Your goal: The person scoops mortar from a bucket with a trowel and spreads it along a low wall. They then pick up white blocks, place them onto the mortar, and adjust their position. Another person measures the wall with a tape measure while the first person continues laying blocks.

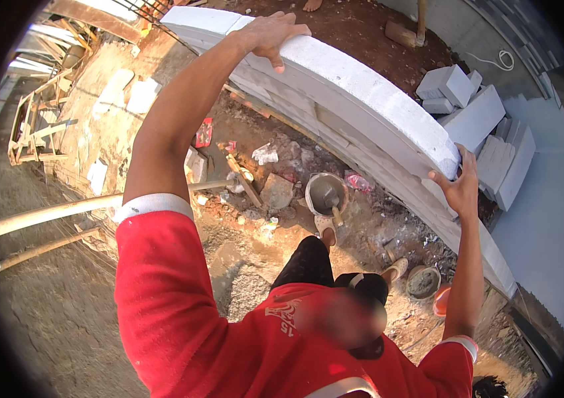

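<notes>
A long white lightweight concrete block (375, 86) lies along the top of a block wall (315, 109); through the fisheye it looks bent. My left hand (272, 36) grips it near a seam at its far left end, fingers over the top and thumb down the near face. At the other end, my right hand (461, 187) wraps round the corner, its thumb on the near side. Another white block (199, 20) continues the course beyond my left hand. Below the wall, a bucket (310, 198) of grey mortar holds a tool with a wooden handle (337, 215).
White blocks (484, 119) are piled behind the wall at right. A wooden-handled mallet (405, 33) rests on soil there, near a bare foot (312, 5). A smaller mortar bucket (423, 282) stands by my feet. Bamboo poles (50, 215) cross the left side amid rubble.
</notes>
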A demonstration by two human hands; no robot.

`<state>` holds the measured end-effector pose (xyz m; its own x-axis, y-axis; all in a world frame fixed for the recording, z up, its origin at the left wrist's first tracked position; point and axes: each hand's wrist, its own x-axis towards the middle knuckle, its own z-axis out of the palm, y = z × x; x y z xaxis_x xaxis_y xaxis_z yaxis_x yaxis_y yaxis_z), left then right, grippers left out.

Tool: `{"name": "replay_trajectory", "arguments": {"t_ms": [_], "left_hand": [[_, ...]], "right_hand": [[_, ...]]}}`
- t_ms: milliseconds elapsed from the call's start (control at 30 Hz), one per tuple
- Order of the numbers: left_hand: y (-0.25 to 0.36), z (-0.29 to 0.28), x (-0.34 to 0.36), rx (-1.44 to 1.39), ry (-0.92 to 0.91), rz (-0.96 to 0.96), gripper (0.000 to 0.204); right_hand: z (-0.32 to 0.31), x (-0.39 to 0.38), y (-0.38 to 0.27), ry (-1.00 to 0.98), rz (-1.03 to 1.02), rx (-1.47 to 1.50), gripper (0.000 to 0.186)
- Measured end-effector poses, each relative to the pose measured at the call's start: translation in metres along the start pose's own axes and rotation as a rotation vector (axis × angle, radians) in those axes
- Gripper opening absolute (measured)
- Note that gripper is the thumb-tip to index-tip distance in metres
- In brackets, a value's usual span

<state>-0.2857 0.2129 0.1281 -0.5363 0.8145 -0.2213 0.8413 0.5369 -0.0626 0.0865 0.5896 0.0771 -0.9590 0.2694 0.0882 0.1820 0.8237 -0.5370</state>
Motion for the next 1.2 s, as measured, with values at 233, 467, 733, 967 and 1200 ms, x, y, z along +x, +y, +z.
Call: {"name": "replay_trajectory", "arguments": {"t_ms": [233,467,733,967,1200], "left_hand": [[0.001,-0.005,0.002,0.044,0.013,0.054,0.098],[-0.007,-0.001,0.004,0.032,0.068,0.119,0.093],[-0.012,0.008,0.006,0.031,0.101,0.146,0.091],[-0.012,0.008,0.005,0.031,0.075,0.238,0.107],[0.028,0.015,-0.029,0.171,0.458,0.034,0.100]], "right_hand": [[0.002,-0.002,0.004,-0.008,-0.005,-0.016,0.092],[0.002,0.000,0.002,-0.003,0.004,-0.022,0.093],[0.002,0.000,0.001,-0.018,0.072,-0.026,0.090],[0.005,0.003,0.000,-0.009,-0.004,-0.134,0.100],[-0.014,-0.042,-0.035,0.283,-0.180,-0.292,0.084]]}}
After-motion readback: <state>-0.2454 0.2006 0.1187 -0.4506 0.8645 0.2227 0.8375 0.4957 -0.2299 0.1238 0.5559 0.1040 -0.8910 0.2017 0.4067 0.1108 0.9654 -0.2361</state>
